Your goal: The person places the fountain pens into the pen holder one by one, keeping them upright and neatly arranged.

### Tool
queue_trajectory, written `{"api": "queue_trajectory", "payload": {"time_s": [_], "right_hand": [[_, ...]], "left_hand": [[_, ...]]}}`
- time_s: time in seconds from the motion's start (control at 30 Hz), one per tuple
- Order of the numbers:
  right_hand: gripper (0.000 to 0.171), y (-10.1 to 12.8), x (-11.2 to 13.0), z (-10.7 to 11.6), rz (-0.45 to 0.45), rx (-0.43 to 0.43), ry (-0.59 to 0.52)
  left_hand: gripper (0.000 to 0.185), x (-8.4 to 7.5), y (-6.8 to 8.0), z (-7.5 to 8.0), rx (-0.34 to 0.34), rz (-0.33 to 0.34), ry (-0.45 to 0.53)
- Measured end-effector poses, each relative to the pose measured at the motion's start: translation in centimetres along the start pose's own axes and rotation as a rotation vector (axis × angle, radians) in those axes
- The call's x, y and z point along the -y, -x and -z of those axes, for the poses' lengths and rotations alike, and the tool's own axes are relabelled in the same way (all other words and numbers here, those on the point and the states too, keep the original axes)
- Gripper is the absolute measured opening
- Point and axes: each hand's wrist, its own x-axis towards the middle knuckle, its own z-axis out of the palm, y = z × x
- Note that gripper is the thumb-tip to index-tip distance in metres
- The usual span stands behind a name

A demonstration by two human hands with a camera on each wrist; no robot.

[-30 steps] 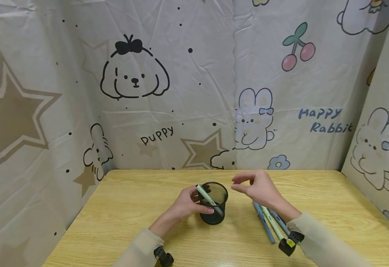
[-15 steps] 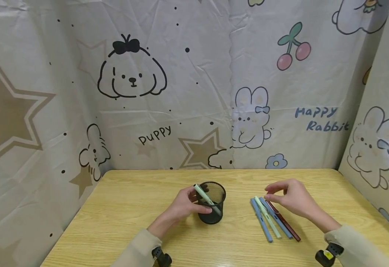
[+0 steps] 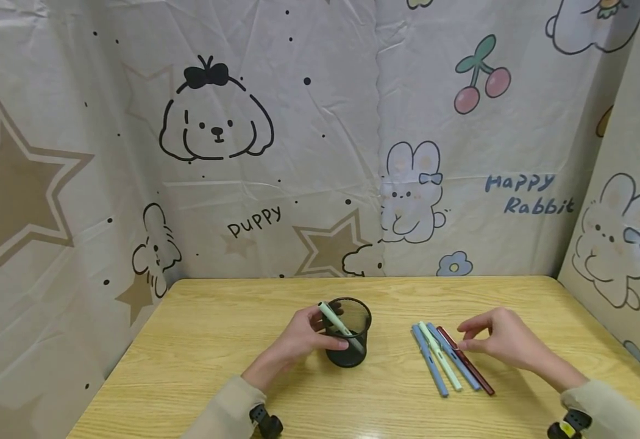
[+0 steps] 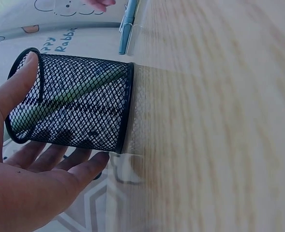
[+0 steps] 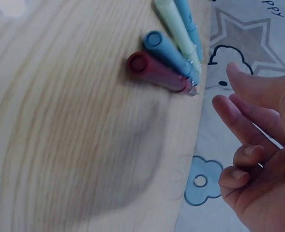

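Note:
My left hand [image 3: 296, 334] holds a black mesh pen holder [image 3: 347, 356], thumb at the near side and fingers behind it. A light green pen [image 3: 335, 318] leans inside, its end above the rim; through the mesh in the left wrist view the same pen [image 4: 69, 99] slants across. My right hand [image 3: 509, 341] is over the table, thumb and forefinger parted with nothing between them. Its fingertips are close to a dark red pen [image 3: 475, 370], the rightmost in a row. In the right wrist view the red pen [image 5: 157, 72] lies just beyond the thumb and fingers.
Left of the red pen lie a blue pen [image 3: 455, 355], a light green pen [image 3: 442, 358] and another blue pen [image 3: 431, 364], side by side on the wooden table [image 3: 232, 329]. A printed curtain [image 3: 325, 152] hangs behind and at both sides.
My right hand has moved from beside the pen holder rightward, over the pens, and lowered by the red pen, uncovering the row. The left hand and pen holder have stayed put.

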Motion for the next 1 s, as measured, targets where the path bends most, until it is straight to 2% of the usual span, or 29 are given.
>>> {"api": "queue_trajectory", "payload": {"time_s": [0.17, 0.3, 0.57, 1.0], "right_hand": [[0.039, 0.3, -0.9, 0.1, 0.001, 0.074, -0.035], [0.039, 0.5, -1.4, 0.1, 0.022, 0.105, -0.045], [0.039, 0.5, -2.1, 0.0, 0.006, 0.179, -0.090], [0.033, 0.5, -2.9, -0.5, 0.026, 0.207, -0.101]], "left_hand": [[0.069, 0.0, 0.0, 0.0, -0.004, 0.004, -0.009], [0.069, 0.1, -0.1, 0.0, -0.006, 0.003, -0.007], [0.065, 0.1, -0.2, 0.0, -0.013, -0.001, -0.002], [0.064, 0.2, -0.2, 0.0, -0.011, 0.001, -0.006]]}}
